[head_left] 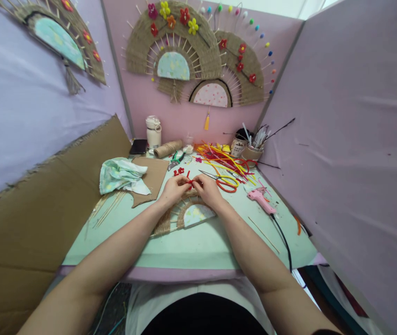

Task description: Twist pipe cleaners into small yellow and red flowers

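My left hand [174, 188] and my right hand [208, 190] meet above the middle of the green table [205, 244], both pinching a red pipe cleaner [191, 180] between their fingertips. Under the hands lies a half-made jute fan [184, 215] with a pale patterned fabric centre and wooden skewer ribs. Small red pipe-cleaner flowers [178, 171] lie just beyond my left hand. Red-handled scissors [223, 182] rest right of my right hand.
A pile of coloured pipe cleaners [224, 160], a pink glue gun [260, 201] with black cord, a twine roll [167, 149], green pliers [176, 158], a cup of tools [253, 151], folded cloth [121, 177] on cardboard [152, 179], loose skewers [109, 209]. Finished fans hang on the walls.
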